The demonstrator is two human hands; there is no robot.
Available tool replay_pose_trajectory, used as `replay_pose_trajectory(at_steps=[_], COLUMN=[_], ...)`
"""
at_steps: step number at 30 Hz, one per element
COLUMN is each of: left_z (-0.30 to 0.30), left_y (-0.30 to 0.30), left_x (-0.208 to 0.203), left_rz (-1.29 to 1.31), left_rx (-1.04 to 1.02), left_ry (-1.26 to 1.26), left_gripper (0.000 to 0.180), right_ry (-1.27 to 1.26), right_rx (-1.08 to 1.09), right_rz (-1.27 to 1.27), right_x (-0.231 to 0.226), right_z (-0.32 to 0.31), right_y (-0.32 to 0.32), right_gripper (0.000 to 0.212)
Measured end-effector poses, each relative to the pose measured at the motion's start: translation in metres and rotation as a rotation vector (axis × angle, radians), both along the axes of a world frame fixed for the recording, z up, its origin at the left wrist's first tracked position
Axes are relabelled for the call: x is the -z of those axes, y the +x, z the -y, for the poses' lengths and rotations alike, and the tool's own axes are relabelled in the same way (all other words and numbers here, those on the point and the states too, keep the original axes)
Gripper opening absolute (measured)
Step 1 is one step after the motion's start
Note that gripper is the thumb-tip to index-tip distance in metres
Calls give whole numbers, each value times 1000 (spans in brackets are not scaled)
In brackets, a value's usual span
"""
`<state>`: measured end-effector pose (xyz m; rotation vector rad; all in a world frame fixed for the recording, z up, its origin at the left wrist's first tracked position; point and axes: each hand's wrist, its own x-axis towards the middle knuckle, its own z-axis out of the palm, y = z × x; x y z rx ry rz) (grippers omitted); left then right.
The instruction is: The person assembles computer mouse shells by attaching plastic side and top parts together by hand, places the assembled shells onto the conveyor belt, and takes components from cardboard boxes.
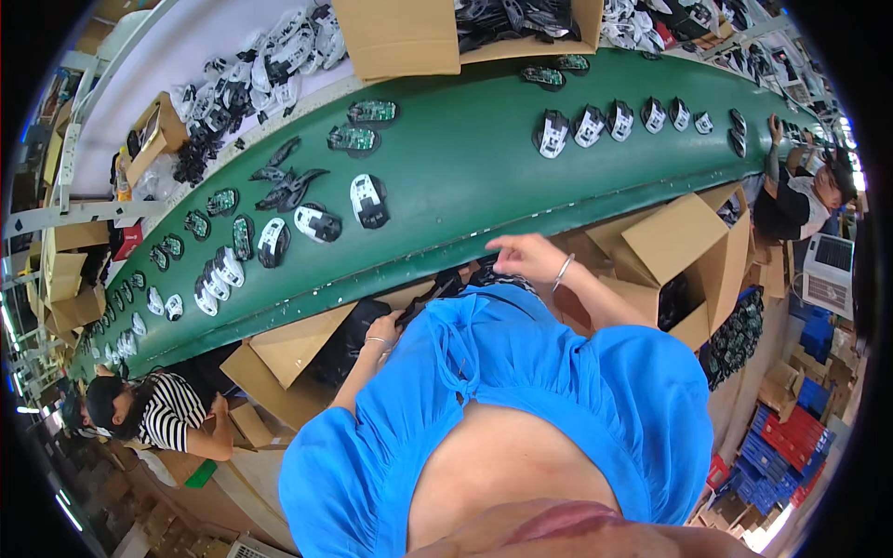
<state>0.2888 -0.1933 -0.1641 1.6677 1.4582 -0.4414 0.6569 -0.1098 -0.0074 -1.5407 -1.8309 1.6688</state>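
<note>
My right hand [528,257], with a bangle at its wrist, hovers by the near edge of the green conveyor belt [446,177]. Its index finger stretches out to the left, the other fingers are loosely bent, and nothing shows in it. My left hand [381,329] is low at my lap, beside black material [358,337] in a cardboard box; its fingertips are hidden. Nearest on the belt are a white-and-black computer mouse part [368,202] and another mouse part [318,223]. Mouse bases with green circuit boards [353,139] lie farther back.
A row of mouse parts [588,126] lies on the belt at the right. Black shells [288,189] form a pile at left. An open cardboard box [679,242] stands at my right. Co-workers sit at both sides, one in a striped shirt [177,406]. Heaped parts [279,60] fill the far shelf.
</note>
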Motion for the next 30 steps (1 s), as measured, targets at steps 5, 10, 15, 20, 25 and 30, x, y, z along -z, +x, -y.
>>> replay_pose_trajectory(at_steps=[5,10,15,20,25,30], left_z=[-34,-86,-112,-110,-121,-88], left_y=[13,51,74,81,135,153], left_x=[-50,-101,-120,-115,-109,-83], left_rz=[-56,85,327,333,724,798], left_rx=[-27,-181,-535,-505,-405,4], left_ry=[-103,-40,171,504,177,-155], left_gripper=[58,42,34,28,31,35], right_ry=[227,590,903,912,849,744], right_rx=[240,512,724,900,926,1257], right_rz=[-135,141,332,48,408,378], right_x=[-28,-14,36,-7,0,2], right_z=[-100,-245,-360,-300,-159,21], right_y=[57,146,236,172,162,246], right_gripper=[32,31,31,28,22,28])
